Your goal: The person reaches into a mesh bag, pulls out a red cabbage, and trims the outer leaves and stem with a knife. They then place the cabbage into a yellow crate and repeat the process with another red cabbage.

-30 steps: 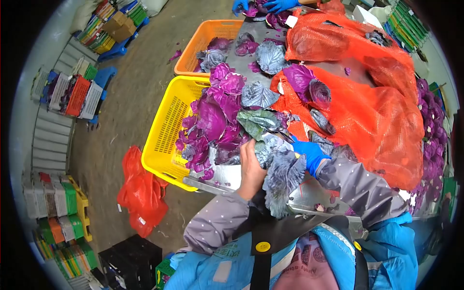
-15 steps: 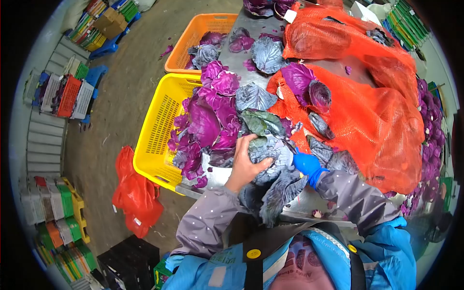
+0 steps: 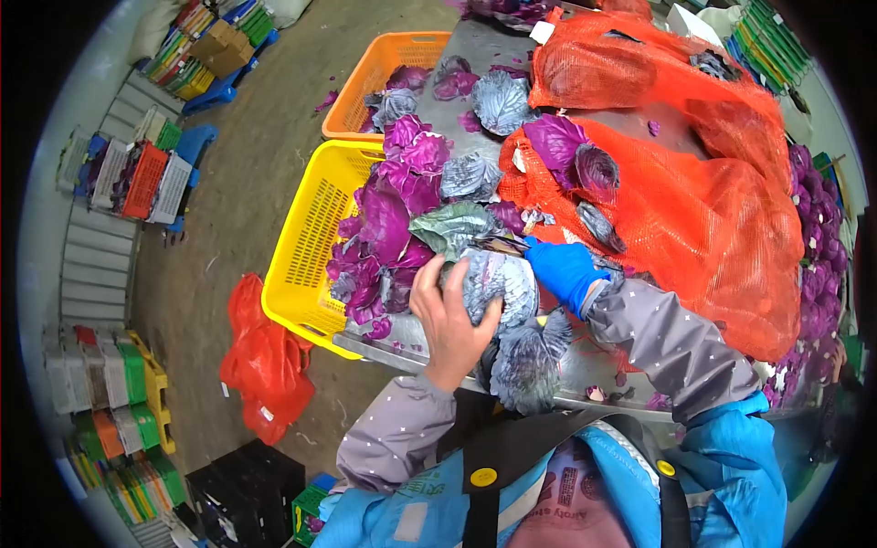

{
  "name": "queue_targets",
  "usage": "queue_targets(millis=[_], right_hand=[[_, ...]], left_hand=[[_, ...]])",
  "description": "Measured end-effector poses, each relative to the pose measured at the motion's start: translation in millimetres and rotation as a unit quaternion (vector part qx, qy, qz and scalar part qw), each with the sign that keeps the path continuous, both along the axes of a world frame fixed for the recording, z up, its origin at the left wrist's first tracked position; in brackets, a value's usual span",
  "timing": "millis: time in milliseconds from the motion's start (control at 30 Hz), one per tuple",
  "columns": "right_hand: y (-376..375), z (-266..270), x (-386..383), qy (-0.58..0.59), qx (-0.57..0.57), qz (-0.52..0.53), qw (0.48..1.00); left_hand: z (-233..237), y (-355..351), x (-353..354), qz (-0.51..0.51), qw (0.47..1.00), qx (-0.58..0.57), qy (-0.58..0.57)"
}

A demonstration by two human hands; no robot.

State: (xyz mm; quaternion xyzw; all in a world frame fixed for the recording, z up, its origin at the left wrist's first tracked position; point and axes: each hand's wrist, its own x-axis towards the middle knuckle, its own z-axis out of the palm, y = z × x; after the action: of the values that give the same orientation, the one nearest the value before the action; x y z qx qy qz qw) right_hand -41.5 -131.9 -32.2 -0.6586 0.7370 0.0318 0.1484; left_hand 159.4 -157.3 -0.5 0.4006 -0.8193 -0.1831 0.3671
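My bare left hand (image 3: 449, 315) rests on the near left side of a grey-purple cabbage head (image 3: 501, 285), its fingers spread over the leaves. My right hand (image 3: 565, 272), in a blue glove, is closed round the handle of a dark, thin tool, perhaps a knife (image 3: 502, 243), at the head's far side. A green outer leaf (image 3: 454, 226) lies just beyond my left fingers. Large dark leaves (image 3: 530, 365) hang at the metal table's near edge. Loose purple leaves (image 3: 385, 224) are heaped left of the head.
A yellow crate (image 3: 311, 242) and an orange crate (image 3: 402, 55) stand along the table's left side. Red mesh sacks (image 3: 703, 237) cover the right of the metal table (image 3: 475, 146). More purple cabbages (image 3: 813, 237) are piled at far right. A red sack (image 3: 265, 365) lies on the floor.
My gloved hand and the tool have moved up and left, to the head's far side. The green leaf has shifted left, away from the head. My left hand is slightly lower and further left.
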Motion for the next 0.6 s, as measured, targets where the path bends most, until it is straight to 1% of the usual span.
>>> queue_targets(millis=[67, 100, 133, 167, 200, 267, 333, 367, 400, 467, 500, 567, 600], right_hand=[[4.9, 4.2, 6.3, -0.036, 0.022, -0.015, 0.999], [6.7, 3.0, 8.1, -0.062, 0.040, -0.040, 0.996], [11.1, -1.3, 9.7, -0.059, 0.039, -0.039, 0.997], [16.9, -8.0, 9.3, -0.070, -0.005, -0.030, 0.997], [18.3, -12.2, 6.6, -0.081, -0.048, -0.020, 0.995], [15.0, -22.6, -4.9, -0.075, -0.043, -0.008, 0.996], [4.8, -21.9, -14.6, 0.015, -0.011, 0.034, 0.999], [5.5, -42.5, -21.3, 0.013, -0.075, 0.056, 0.996], [-2.3, -42.4, -20.1, 0.012, -0.074, 0.062, 0.995], [-20.3, -44.8, -16.7, 0.046, -0.058, 0.061, 0.995], [-26.5, -43.2, -19.2, 0.037, -0.068, 0.103, 0.992], [-44.3, -37.3, -13.5, 0.034, -0.052, 0.110, 0.992], [-53.2, -32.9, -8.7, 0.034, -0.038, 0.114, 0.992]], left_hand=[[15.4, -14.6, -13.1, -0.108, 0.994, -0.001, 0.028], [17.7, -18.2, -27.0, -0.117, 0.993, 0.002, 0.016], [9.6, -16.3, -34.1, -0.117, 0.993, 0.000, 0.019], [-5.7, -16.1, -40.9, -0.134, 0.990, -0.010, -0.049], [-7.7, -16.7, -47.1, -0.150, 0.982, -0.020, -0.116], [-10.9, -10.2, -48.3, -0.148, 0.983, -0.032, -0.107], [-11.5, -3.7, -42.8, -0.145, 0.984, -0.044, -0.090], [-17.6, 1.7, -37.8, -0.124, 0.986, -0.037, -0.100], [-17.2, 8.7, -29.2, -0.118, 0.987, -0.035, -0.101], [-17.4, 23.2, -6.8, -0.114, 0.987, -0.052, -0.103], [-21.2, 27.7, 5.5, -0.112, 0.987, -0.051, -0.106], [-33.4, 40.9, 28.3, -0.101, 0.991, -0.060, -0.068], [-40.0, 47.6, 35.2, -0.100, 0.991, -0.054, -0.070]])
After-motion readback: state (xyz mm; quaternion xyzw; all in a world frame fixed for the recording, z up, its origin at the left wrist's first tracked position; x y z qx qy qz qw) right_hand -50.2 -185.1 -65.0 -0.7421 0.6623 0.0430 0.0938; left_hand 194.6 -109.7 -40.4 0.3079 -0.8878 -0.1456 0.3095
